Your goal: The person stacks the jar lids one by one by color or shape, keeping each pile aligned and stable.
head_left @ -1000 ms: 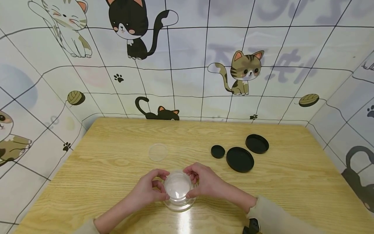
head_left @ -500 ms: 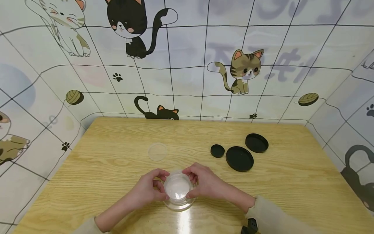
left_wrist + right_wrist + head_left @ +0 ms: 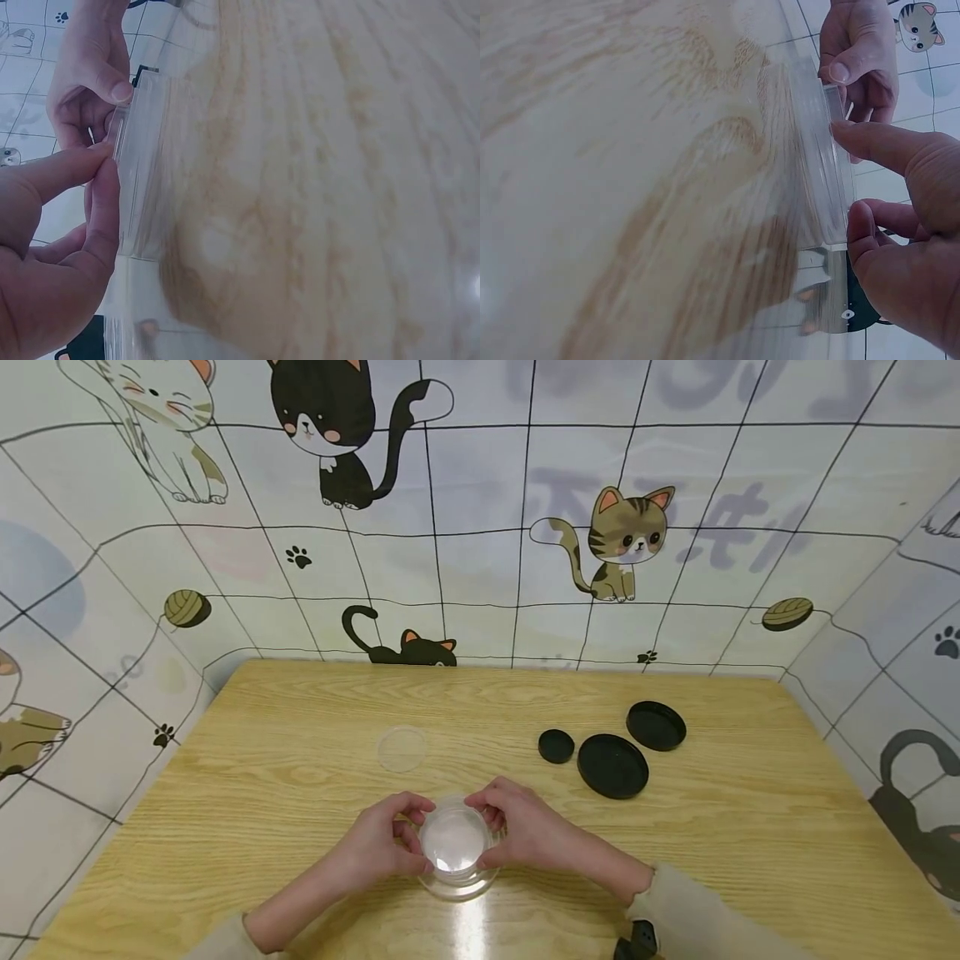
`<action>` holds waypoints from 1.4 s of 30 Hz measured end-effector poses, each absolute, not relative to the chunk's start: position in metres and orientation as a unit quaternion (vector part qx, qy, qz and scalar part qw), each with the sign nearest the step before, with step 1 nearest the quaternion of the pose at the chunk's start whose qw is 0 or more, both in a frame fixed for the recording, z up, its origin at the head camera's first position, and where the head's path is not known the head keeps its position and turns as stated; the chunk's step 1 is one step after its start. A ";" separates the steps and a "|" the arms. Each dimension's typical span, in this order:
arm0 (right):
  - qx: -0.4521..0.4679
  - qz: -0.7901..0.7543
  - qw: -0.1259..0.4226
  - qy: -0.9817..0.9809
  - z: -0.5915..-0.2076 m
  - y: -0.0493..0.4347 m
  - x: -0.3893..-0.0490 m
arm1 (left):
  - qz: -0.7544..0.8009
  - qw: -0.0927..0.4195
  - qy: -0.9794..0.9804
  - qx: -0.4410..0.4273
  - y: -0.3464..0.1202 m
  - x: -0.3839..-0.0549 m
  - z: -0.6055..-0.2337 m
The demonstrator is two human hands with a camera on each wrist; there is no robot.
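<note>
A small clear round dish (image 3: 453, 839) sits on top of a wider clear round dish (image 3: 461, 893) near the table's front. From the left, my left hand (image 3: 384, 837) pinches the upper dish's rim between thumb and fingers. My right hand (image 3: 525, 831) grips the same rim from the opposite side. Both wrist views show the stacked clear dishes (image 3: 142, 165) edge-on, low over the wood. In the right wrist view, thumb and fingers of the right hand (image 3: 930, 247) touch the upper edge. Where the stacked pieces part is hard to tell through the clear walls.
A thin clear disc (image 3: 401, 749) lies behind the left hand. To the right at the back lie a small black round lid (image 3: 557, 747), a large black lid (image 3: 612, 767) and another black lid (image 3: 656, 726). A cat-print cloth (image 3: 480, 527) hangs behind the wooden table (image 3: 300, 710).
The whole head view shifts slightly. Both hands keep the same hold on the small clear dish, and nothing else visibly moves.
</note>
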State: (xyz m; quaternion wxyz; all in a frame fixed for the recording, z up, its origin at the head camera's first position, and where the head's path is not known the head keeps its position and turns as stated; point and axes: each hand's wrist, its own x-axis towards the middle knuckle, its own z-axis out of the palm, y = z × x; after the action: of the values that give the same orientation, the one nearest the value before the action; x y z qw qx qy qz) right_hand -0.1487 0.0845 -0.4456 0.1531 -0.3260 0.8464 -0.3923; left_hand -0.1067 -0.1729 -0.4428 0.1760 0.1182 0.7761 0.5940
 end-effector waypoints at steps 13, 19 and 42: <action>-0.323 -0.388 0.158 0.848 -0.446 0.083 -0.149 | 0.556 0.166 0.806 0.120 -0.170 -0.107 -0.438; -0.328 -0.391 0.154 0.846 -0.447 0.084 -0.149 | 0.548 0.164 0.813 0.107 -0.168 -0.108 -0.438; -0.327 -0.423 0.166 0.828 -0.439 0.088 -0.157 | 0.601 0.202 0.764 0.119 -0.183 -0.110 -0.441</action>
State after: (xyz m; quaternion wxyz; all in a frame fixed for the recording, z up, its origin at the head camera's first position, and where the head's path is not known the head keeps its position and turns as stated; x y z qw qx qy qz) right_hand -0.1575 0.0882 -0.4393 0.1661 -0.3268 0.8285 -0.4234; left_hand -0.1104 -0.1831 -0.4407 0.2021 0.1187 0.7640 0.6011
